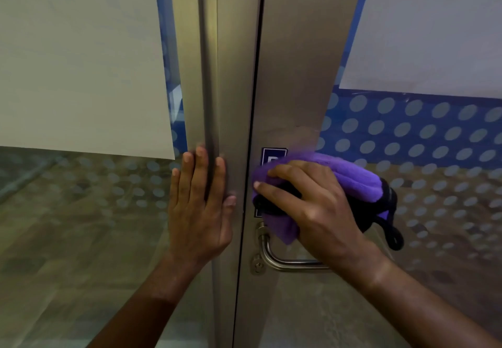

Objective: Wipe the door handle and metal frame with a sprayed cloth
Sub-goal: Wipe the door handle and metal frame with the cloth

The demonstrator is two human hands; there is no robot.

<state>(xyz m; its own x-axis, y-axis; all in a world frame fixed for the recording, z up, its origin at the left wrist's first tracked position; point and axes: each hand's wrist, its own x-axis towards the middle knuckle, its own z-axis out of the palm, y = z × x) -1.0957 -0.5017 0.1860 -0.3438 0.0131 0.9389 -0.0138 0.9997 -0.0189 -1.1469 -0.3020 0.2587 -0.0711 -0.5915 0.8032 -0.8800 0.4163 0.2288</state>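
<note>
The right hand [320,206] is gripping a bunched purple cloth [350,176] with its fingers curled over the folds, and is pressing it against the metal frame [293,81] of the right door leaf, just above the handle [285,260]. The left hand [201,206] is lying flat with fingers straight and spread on the frame of the left leaf, holding nothing, apparently bracing the door. Judging by where the cloth is sitting, the wiping is somewhere in its middle: the frame near the handle is being worked, and a faint smeary patch is showing on the metal just above the cloth, though whether that is spray or a reflection is hard to tell. The handle itself is not being touched by the cloth at this moment, so it looks as if it is waiting its turn or is next, and the tall stretch of frame overhead is giving no sign either way. A small blue sign [273,156] is peeking out from behind the cloth. The doors are brushed steel with glass panels [434,135] carrying a blue band of pale dots, white sheets [81,56] are covering the upper glass, and a grey floor is showing through below.
</note>
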